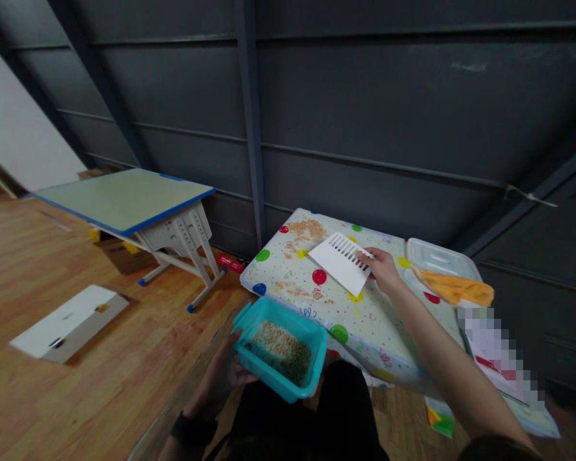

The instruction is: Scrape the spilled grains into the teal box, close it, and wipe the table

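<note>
Turquoise bin (271, 374), with grain (276, 339) inside, is clasped in the left hand (226, 368) just off the near edge of the table (383, 323), while the right hand (380, 267) pinches a slotted white card (338, 266) on or above the tabletop, I cannot tell which. Printed cloth (351, 315) shows between card and near edge, with loose grains (308, 229) toward the far-left corner. The bin hides part of the left hand; pixelation covers an item (492, 355) at the right end.

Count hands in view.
2: the left hand holds the teal bin by its left side, fingers partly hidden; the right hand holds the white slotted board.
</note>
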`<state>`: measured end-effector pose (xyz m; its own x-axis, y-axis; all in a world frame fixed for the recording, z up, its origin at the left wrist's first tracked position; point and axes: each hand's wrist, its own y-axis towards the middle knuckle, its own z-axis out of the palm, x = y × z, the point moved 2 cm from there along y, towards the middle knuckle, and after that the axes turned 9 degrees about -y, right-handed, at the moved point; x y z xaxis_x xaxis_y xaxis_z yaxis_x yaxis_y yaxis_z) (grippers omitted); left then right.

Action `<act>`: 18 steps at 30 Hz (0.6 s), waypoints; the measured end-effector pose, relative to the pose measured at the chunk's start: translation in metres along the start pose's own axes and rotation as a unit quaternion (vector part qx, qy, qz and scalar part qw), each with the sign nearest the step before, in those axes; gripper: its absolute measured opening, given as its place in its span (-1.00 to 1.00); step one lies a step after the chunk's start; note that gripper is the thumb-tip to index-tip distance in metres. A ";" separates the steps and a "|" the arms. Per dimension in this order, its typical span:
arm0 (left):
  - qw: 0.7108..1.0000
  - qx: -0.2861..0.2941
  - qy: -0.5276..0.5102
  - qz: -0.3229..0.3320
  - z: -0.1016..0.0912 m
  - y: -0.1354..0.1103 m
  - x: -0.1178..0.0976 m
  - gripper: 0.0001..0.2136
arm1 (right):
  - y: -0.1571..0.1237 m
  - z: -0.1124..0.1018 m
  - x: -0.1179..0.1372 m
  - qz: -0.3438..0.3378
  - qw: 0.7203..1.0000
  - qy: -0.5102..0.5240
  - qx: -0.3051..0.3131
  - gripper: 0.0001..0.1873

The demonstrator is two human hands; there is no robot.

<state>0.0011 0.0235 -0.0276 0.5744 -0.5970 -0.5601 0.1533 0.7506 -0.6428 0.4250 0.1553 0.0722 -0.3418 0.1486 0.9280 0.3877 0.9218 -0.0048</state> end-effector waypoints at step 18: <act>0.999 -0.005 0.037 -0.010 0.025 -0.017 -0.007 -0.55 | -0.055 0.047 0.000 -0.054 0.994 -0.009 0.100 -0.56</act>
<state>0.0142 0.0220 0.0007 0.5100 -0.6311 -0.5844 0.1558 0.7360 -0.6588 0.3635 0.1211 0.0553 -0.3881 0.0500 0.9203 0.1711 0.9851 0.0186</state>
